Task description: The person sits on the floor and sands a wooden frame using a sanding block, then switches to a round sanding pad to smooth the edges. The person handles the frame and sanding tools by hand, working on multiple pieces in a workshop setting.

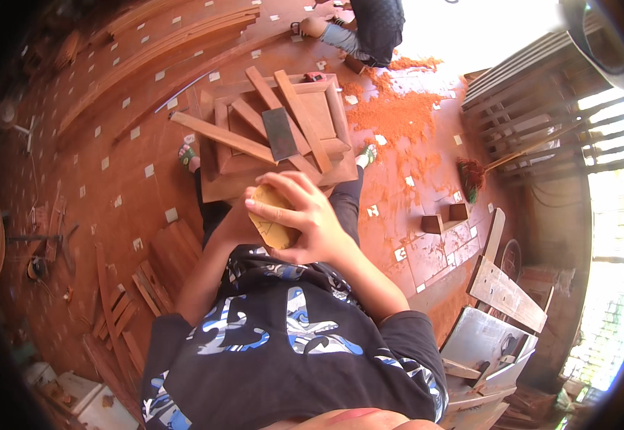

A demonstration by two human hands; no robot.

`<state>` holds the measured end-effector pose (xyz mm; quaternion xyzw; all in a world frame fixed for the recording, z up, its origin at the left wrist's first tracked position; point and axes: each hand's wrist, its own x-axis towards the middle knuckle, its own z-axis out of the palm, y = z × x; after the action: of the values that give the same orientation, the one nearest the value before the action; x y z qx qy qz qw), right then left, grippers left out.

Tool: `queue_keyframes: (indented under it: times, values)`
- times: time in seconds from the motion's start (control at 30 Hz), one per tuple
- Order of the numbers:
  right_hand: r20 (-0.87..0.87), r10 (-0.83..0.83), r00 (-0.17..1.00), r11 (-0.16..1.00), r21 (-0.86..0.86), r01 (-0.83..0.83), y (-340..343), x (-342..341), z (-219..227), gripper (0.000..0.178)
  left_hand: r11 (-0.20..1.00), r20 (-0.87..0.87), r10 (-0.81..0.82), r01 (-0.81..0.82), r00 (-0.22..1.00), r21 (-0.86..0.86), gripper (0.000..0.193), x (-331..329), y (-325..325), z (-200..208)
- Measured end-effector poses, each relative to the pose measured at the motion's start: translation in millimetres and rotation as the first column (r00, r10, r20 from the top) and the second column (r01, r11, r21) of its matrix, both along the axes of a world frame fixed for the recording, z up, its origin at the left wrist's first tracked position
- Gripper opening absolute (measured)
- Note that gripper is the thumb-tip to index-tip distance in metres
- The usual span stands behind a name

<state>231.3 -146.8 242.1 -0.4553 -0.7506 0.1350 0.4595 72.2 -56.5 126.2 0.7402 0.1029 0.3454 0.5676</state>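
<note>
In front of my chest I hold a flat yellow piece with rounded edges and dark marks (272, 218); its exact kind is not plain. My right hand (305, 215) is closed over it, the fingers reaching across its upper side. Pressed close against its left side is my left hand (236, 223), its fingers hidden behind the piece. Just beyond lies a stack of reddish wooden panels (219, 183) between my legs. Several loose wood strips (301, 118) rest crosswise on it, with a dark grey rectangular block (278, 134) on top of them.
A red tool (315, 77) sits at the panels' far edge. Beyond, another person (378, 32) crouches near orange shavings (405, 111). Long boards (161, 54) lie at far left, offcuts (122, 315) at near left. At right are a broom (473, 175) and a machine with a metal plate (480, 337).
</note>
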Motion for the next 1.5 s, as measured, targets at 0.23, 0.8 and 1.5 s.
queue_keyframes:
  times: [0.23,0.8,1.5]
  values:
    - [0.111,-0.102,0.989,0.977,0.2,0.078,26,17,101,0.061,0.999,0.128,-0.041,0.038,0.991,0.03,0.045,28,38,138]
    - [0.246,-0.428,0.87,0.895,0.253,0.369,97,23,67,0.046,0.999,0.329,0.045,-0.052,0.943,0.012,0.036,94,135,68]
    - [0.515,-0.23,0.826,0.972,0.076,0.223,136,53,90,0.051,0.978,0.333,0.199,-0.165,0.922,-0.128,0.043,128,135,71]
